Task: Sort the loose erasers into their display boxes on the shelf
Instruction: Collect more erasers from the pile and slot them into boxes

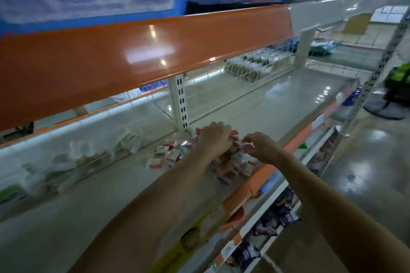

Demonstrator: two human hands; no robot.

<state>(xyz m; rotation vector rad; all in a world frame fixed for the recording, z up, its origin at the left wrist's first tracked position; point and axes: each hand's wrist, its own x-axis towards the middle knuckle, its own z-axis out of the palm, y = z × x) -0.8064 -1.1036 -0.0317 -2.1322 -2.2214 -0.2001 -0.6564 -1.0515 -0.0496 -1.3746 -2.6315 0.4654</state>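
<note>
- right hand point(263, 146): fingers curled, pinching one small red-and-white eraser point(248, 145) at its tips, over the heap.
- left hand point(214, 137): fingers curled down into the loose erasers point(170, 154); whether it grips any cannot be told through the blur.
- heap: lies on the shelf point(111, 184) directly beneath and between both hands, spreading leftward from the left hand.
- display boxes point(230, 167): appear to sit just nearer the person than the hands, by the shelf's front edge; long axis unclear.
- nearer hand: judged the right, already loaded, for the next placing.
</note>
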